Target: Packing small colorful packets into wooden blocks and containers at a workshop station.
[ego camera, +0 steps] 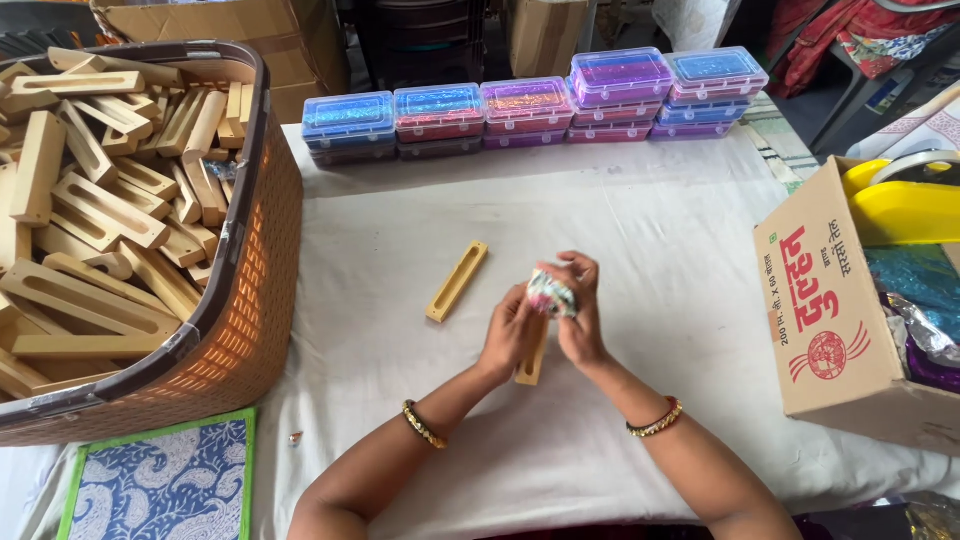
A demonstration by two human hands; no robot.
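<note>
Glittery multicoloured wad point(551, 296) pinched between both hands above mid-table, over a slotted wooden block point(532, 362) lying partly under the palms. Left hand point(510, 332) half-curled, fingertips closed on the wad's near-left side; right hand point(577, 305) arched over it, thumb and fingers pressed on top and on the far side. Forearms angled inward from the near edge, wrists close together, a beaded bangle point(424, 425) on the left wrist and another point(655, 419) on the right. Second slotted wooden block point(457, 281) lying diagonally just left of the hands, apart from them. White table cloth point(640, 220) bare around the hands on all sides, widest toward the far edge. Far edge lined by a row of stacked clear plastic boxes point(530, 110) with blue, red and purple glitter contents. Left bounded by a brown woven basket point(250, 300) heaped with slotted wooden blocks; blue paisley mat point(160, 480) at the near-left corner. Right bounded by an open cardboard carton point(830, 310) holding shiny foil and a yellow plastic item point(900, 205).
</note>
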